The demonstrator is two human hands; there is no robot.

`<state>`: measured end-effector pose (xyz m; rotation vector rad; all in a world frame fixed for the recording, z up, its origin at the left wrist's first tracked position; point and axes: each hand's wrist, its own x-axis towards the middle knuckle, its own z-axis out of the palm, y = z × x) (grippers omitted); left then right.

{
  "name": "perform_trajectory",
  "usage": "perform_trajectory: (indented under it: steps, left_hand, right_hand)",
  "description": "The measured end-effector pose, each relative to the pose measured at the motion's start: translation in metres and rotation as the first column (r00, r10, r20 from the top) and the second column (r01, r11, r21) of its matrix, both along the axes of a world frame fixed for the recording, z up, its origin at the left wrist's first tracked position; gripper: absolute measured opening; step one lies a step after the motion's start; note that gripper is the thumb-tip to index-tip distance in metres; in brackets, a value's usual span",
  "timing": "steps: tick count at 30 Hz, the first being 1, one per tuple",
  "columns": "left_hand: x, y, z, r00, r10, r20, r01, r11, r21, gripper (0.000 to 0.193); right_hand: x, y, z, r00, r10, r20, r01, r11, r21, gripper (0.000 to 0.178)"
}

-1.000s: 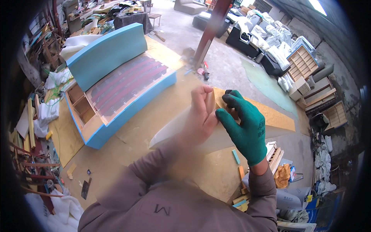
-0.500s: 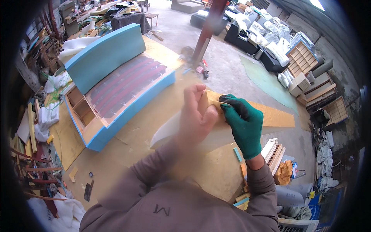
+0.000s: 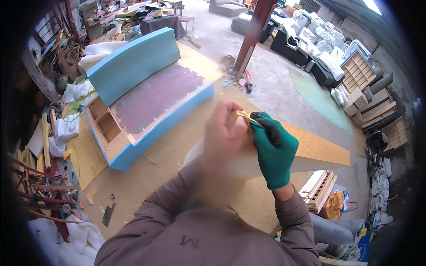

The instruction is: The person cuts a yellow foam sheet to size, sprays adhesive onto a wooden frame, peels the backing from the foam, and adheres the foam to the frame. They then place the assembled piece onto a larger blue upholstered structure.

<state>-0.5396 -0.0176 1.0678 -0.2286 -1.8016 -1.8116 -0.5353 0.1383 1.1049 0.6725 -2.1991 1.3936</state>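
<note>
My bare left hand (image 3: 226, 135) is closed, with the fingertips pinching the end of a thin yellow strip (image 3: 243, 115). My right hand (image 3: 276, 153), in a green glove with black fingertips, is closed on the same strip just to the right. Whether the strip is foam or another material, I cannot tell. Behind and below both hands lies a long piece with a yellow top face (image 3: 317, 144) and a pale side, tapering off to the right. My hands cover its middle, and its left end is blurred.
Left of me stands a blue-foam-covered sofa frame (image 3: 146, 150) with a curved blue foam panel (image 3: 133, 64) on it. A dark red post (image 3: 253, 40) rises beyond. Wooden slats (image 3: 320, 190) lie at right. A flat dark blade-like tool (image 3: 108, 215) rests on the floor.
The yellow strip now shows more plainly between my fingertips, and my right hand has tilted slightly. The whole scene has shifted a little rightward in view.
</note>
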Motion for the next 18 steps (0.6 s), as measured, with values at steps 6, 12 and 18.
perform_trajectory:
  steps: [6, 12, 18]
  left_hand:
    - [0.002, 0.0, -0.002, 0.997, -0.025, 0.067, 0.015, 0.99, 0.139, 0.017]
    - [-0.006, -0.02, 0.012, 0.901, 0.192, -0.388, -0.31, 0.912, -0.267, 0.016]
    - [0.004, -0.069, 0.032, 0.948, -0.062, -0.311, -0.117, 0.844, -0.523, 0.012]
  right_hand:
    - [-0.003, -0.009, -0.004, 0.986, -0.015, -0.169, 0.023, 0.999, 0.047, 0.024]
    - [-0.007, -0.004, 0.001, 0.989, 0.016, -0.148, -0.001, 0.995, 0.097, 0.022]
    - [0.0, -0.015, 0.009, 0.997, 0.061, -0.05, -0.05, 0.978, 0.2, 0.022]
